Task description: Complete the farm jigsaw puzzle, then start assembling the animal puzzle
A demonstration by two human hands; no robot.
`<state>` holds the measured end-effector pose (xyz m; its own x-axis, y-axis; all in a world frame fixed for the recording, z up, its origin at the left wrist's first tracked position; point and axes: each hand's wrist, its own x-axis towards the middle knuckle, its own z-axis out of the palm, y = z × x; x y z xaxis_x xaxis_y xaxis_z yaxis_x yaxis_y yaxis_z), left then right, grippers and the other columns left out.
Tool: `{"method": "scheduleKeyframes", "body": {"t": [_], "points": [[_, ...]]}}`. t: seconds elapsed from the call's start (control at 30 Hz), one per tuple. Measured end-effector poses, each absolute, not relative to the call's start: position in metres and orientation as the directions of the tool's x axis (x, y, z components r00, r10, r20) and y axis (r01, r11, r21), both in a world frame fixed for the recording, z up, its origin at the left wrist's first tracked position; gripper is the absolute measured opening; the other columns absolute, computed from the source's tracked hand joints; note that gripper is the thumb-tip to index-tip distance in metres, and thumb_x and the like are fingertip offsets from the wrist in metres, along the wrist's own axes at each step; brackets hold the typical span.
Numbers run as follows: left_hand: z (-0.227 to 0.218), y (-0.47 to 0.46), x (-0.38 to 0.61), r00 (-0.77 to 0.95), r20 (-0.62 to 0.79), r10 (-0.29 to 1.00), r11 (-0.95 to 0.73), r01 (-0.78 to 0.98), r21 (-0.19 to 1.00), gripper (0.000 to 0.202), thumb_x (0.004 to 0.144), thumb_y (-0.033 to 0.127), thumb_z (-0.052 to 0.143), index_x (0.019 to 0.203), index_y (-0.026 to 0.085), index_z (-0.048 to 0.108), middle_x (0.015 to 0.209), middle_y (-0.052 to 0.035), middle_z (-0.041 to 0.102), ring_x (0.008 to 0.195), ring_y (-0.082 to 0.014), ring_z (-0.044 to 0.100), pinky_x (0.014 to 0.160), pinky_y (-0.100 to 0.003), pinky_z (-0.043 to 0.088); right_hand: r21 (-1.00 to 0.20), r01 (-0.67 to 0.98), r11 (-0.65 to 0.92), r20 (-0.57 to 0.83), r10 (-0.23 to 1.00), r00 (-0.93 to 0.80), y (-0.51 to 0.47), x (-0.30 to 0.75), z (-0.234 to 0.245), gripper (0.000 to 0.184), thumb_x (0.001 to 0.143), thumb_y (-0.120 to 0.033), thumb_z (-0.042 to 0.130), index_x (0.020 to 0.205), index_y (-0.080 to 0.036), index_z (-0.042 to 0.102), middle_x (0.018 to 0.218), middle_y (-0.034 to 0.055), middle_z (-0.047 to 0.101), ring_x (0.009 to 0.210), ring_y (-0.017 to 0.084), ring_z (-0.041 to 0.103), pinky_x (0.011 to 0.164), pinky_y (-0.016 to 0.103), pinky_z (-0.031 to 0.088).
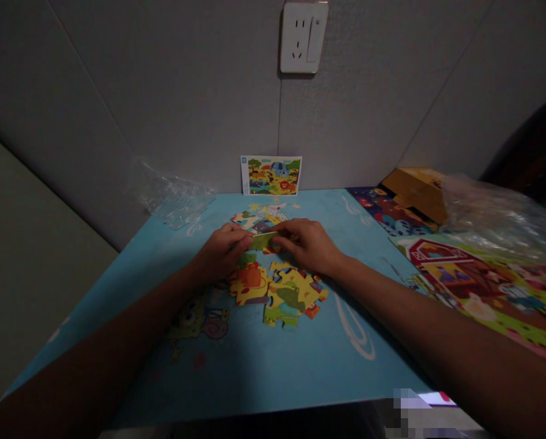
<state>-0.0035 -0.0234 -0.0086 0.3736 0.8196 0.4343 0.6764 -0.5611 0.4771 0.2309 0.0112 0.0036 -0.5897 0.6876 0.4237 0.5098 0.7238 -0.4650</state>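
Observation:
Between my two hands, just above the pile, a green and yellow jigsaw puzzle piece [263, 241] is pinched at both sides. My left hand [224, 253] has its thumb and fingers closed on the left end. From the other side my right hand [309, 245] grips the right end, thumb below and fingers on top. Loose jigsaw pieces [291, 296] in yellow, green and orange lie in a heap below and behind the hands, some overlapping. Part of the heap is hidden by the fingers.
A picture card [273, 175] of animals leans against the wall behind the blue table [263, 372]. Crumpled clear plastic [176, 195] lies at the back left. To the right are a farm picture board [478, 286], an orange box [414, 189] and more clear plastic [501, 210].

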Motion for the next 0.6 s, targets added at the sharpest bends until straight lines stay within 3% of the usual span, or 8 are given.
{"method": "scheduleKeyframes", "body": {"t": [0.17, 0.3, 0.43, 0.53, 0.6], "points": [[-0.004, -0.026, -0.001, 0.394, 0.515, 0.761, -0.626, 0.651, 0.428, 0.028, 0.088, 0.037, 0.054, 0.097, 0.018, 0.071, 0.096, -0.0082, 0.072, 0.097, -0.0227, 0.063, 0.094, -0.039, 0.049, -0.451, 0.537, 0.713, 0.497, 0.701, -0.512, 0.008, 0.230, 0.004, 0.016, 0.092, -0.028, 0.059, 0.088, -0.017, 0.070, 0.078, 0.0034, 0.071, 0.073, 0.015, 0.062, 0.074, 0.030, 0.043], [-0.005, -0.021, -0.007, 0.171, 0.636, 0.752, -0.523, 0.743, 0.418, 0.025, 0.090, 0.033, 0.052, 0.090, 0.017, 0.072, 0.093, -0.0072, 0.074, 0.091, -0.0209, 0.064, 0.089, -0.036, 0.050, -0.508, 0.451, 0.734, 0.463, 0.674, -0.575, 0.006, 0.233, 0.010, 0.023, 0.089, -0.032, 0.063, 0.105, -0.017, 0.066, 0.081, 0.0024, 0.071, 0.071, 0.015, 0.062, 0.073, 0.030, 0.044], [-0.004, -0.016, -0.018, -0.072, 0.718, 0.692, -0.374, 0.815, 0.442, 0.026, 0.091, 0.032, 0.053, 0.098, 0.018, 0.074, 0.099, -0.0057, 0.074, 0.095, -0.0209, 0.065, 0.094, -0.037, 0.049, -0.437, 0.308, 0.845, 0.363, 0.480, -0.799, 0.007, 0.246, 0.020, 0.047, 0.078, -0.050, 0.074, 0.111, -0.017, 0.065, 0.090, 0.0041, 0.070, 0.082, 0.018, 0.063, 0.083, 0.035, 0.044], [-0.007, -0.013, -0.022, -0.068, 0.671, 0.738, -0.351, 0.811, 0.468, 0.027, 0.091, 0.031, 0.054, 0.100, 0.018, 0.075, 0.102, -0.0068, 0.074, 0.098, -0.0216, 0.065, 0.097, -0.038, 0.048, -0.373, 0.221, 0.901, 0.219, 0.317, -0.923, 0.006, 0.252, 0.023, 0.056, 0.069, -0.056, 0.079, 0.109, -0.018, 0.067, 0.106, 0.0093, 0.067, 0.096, 0.023, 0.060, 0.090, 0.039, 0.042], [-0.009, -0.012, -0.021, 0.005, 0.608, 0.794, -0.377, 0.788, 0.486, 0.027, 0.090, 0.030, 0.054, 0.100, 0.019, 0.076, 0.101, -0.0064, 0.073, 0.097, -0.0208, 0.066, 0.096, -0.037, 0.050, -0.369, 0.220, 0.903, 0.162, 0.296, -0.942, 0.003, 0.251, 0.023, 0.059, 0.068, -0.057, 0.079, 0.109, -0.017, 0.067, 0.110, 0.0113, 0.064, 0.098, 0.024, 0.059, 0.089, 0.039, 0.043]]}}
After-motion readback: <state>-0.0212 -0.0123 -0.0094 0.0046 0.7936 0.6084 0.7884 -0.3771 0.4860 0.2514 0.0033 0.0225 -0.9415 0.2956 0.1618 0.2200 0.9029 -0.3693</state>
